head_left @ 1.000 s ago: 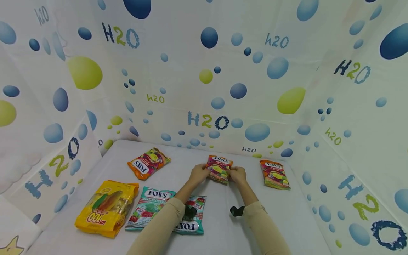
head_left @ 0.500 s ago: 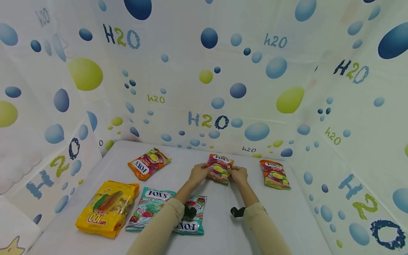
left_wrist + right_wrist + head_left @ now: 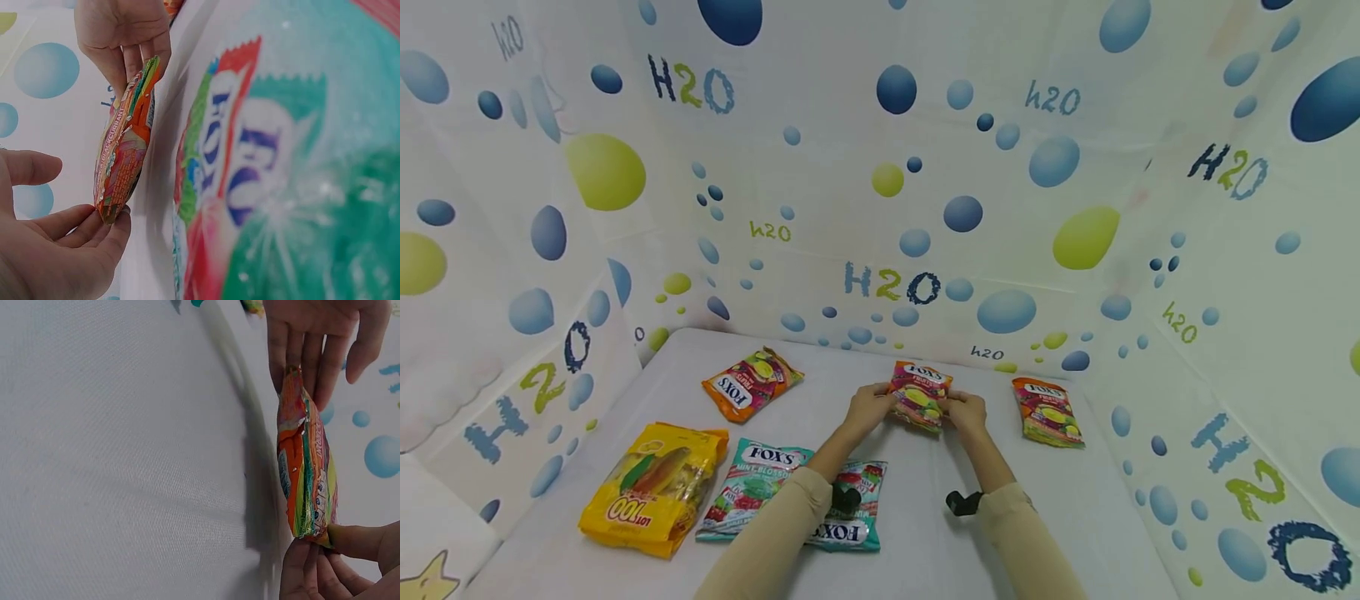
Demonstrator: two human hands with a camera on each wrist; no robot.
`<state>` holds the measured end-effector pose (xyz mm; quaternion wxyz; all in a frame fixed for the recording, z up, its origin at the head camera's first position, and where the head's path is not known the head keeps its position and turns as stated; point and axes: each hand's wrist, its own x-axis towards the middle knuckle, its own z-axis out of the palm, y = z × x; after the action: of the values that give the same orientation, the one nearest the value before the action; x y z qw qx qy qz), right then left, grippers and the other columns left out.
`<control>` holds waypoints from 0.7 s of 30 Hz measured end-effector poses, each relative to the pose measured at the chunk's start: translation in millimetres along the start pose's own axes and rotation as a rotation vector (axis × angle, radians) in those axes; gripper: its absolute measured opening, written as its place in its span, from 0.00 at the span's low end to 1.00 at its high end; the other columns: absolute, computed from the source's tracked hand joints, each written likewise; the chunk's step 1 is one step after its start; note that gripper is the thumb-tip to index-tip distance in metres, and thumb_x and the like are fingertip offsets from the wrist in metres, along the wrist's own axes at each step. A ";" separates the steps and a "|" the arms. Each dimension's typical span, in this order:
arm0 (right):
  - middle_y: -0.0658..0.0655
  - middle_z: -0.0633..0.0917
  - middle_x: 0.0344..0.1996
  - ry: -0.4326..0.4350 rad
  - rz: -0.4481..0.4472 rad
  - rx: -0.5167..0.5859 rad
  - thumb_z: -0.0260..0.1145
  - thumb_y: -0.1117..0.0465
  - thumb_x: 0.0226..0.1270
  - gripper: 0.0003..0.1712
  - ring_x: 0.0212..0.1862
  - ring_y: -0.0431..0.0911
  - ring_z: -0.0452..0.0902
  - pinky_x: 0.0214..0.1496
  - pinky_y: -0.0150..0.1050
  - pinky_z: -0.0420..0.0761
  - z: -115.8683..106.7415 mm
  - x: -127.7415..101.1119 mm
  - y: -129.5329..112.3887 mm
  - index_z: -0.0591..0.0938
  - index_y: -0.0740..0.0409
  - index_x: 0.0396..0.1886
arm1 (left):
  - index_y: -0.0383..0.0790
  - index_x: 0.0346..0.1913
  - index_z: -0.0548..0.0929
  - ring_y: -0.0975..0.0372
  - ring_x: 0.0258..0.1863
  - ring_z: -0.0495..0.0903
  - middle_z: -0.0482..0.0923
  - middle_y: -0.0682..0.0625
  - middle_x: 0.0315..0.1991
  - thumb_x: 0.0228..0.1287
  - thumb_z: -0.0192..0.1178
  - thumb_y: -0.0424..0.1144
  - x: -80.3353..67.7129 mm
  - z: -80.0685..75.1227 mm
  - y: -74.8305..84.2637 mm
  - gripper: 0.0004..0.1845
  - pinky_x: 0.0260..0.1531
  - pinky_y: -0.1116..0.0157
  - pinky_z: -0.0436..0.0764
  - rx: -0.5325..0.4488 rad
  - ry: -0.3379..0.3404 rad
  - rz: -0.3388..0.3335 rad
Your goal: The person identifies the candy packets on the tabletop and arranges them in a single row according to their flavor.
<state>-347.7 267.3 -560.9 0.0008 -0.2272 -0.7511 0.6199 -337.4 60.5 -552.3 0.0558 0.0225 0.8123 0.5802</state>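
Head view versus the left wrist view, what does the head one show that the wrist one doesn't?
Only the head view shows the whole spread: a yellow bag, an orange bag at back left and another at the right. Only the left wrist view shows the held candy bag edge-on, lifted off the table. Both show the left hand and right hand pinching its sides, and a teal bag.

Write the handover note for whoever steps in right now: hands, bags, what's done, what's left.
Left hand and right hand each pinch a side edge of the middle orange Fox's candy bag, held up near the back of the white table.
Set down: two more orange Fox's bags, two teal Fox's bags, one yellow bag.
Done: six bags are out.
Left: probably setting the held bag down.
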 end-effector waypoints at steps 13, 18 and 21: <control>0.71 0.84 0.57 -0.055 -0.041 0.041 0.68 0.68 0.71 0.22 0.49 0.53 0.86 0.49 0.41 0.88 -8.9 -8.5 -5.0 0.81 0.71 0.62 | 0.31 0.70 0.77 0.44 0.64 0.78 0.80 0.36 0.65 0.70 0.61 0.43 -6.8 -4.4 3.2 0.29 0.63 0.47 0.79 -0.028 -0.019 0.010; 0.70 0.85 0.56 -0.079 -0.054 0.028 0.68 0.67 0.71 0.21 0.48 0.52 0.86 0.47 0.40 0.89 -10.8 -11.1 -4.6 0.82 0.71 0.62 | 0.31 0.69 0.78 0.44 0.63 0.78 0.80 0.37 0.64 0.71 0.60 0.44 -12.4 -8.2 4.9 0.28 0.62 0.46 0.79 -0.022 -0.021 0.016; 0.69 0.85 0.56 -0.083 -0.048 0.018 0.68 0.67 0.71 0.21 0.49 0.53 0.86 0.47 0.39 0.88 -11.5 -12.1 -4.5 0.82 0.70 0.62 | 0.32 0.68 0.79 0.43 0.63 0.78 0.80 0.37 0.64 0.71 0.60 0.45 -15.9 -10.4 5.8 0.28 0.61 0.46 0.80 -0.013 -0.018 0.014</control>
<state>-335.1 273.3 -550.7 -0.0138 -0.1832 -0.7502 0.6352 -323.0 51.0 -542.4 0.0593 0.0332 0.8078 0.5856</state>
